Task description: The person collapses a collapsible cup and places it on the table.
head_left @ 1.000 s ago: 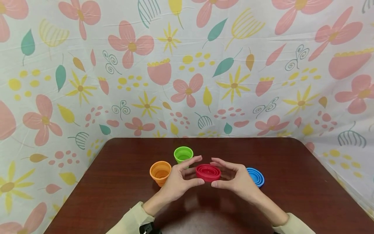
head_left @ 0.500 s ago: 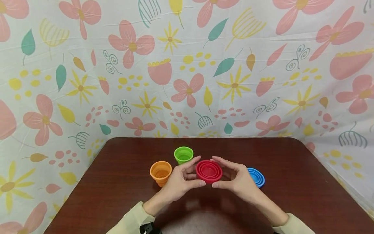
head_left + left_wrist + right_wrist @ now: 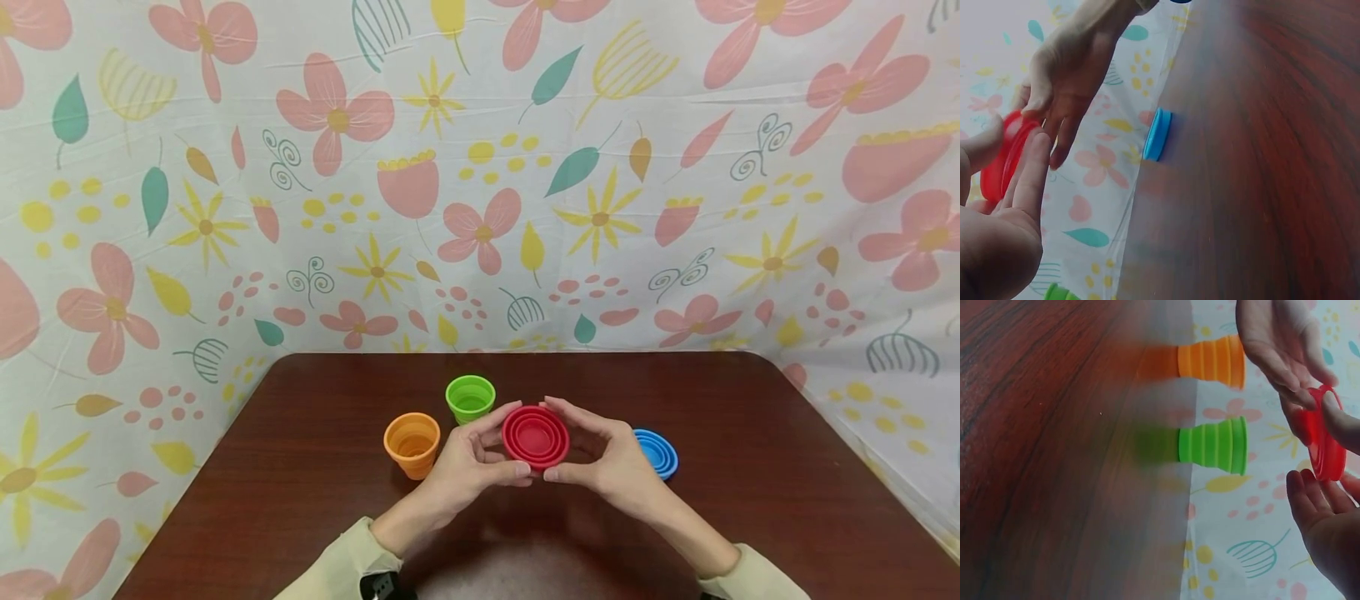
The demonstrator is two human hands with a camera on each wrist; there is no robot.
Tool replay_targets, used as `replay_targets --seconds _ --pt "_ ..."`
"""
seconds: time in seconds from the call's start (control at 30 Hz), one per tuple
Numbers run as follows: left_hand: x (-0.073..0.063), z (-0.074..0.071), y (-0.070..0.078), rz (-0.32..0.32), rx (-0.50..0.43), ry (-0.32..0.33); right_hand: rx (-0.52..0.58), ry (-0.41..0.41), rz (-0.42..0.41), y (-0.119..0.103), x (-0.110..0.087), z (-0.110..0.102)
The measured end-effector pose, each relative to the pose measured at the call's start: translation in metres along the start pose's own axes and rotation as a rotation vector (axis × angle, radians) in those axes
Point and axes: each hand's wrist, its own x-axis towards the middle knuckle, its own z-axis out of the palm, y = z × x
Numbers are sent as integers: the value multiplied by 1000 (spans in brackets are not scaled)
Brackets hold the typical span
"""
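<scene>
Left grip and right grip hold a red cup, apart from green cup and orange cup.

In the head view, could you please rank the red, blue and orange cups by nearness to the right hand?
1. Red cup, held between the right hand and left hand.
2. Blue cup, on the table, right of the right hand.
3. Orange cup, left, beyond the left hand.

The left wrist view crops the green cup, and fingers partly hide the red cup.
</scene>
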Motion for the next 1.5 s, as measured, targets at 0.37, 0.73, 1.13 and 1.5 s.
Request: replay_targets --seconds 0.37,0.73,1.13,1.5 --pt "1 3 -1 45 73 11 -28 -34 17 -1 4 -2" --pt "5 10 -3 2 88 66 -86 -33 31 0 5 -3" --pt "11 15 -12 -15 20 92 -278 -15 -27 5 11 -14" --pt "18 19 -22 1 156 169 -343 -55 -16 7 30 -43"
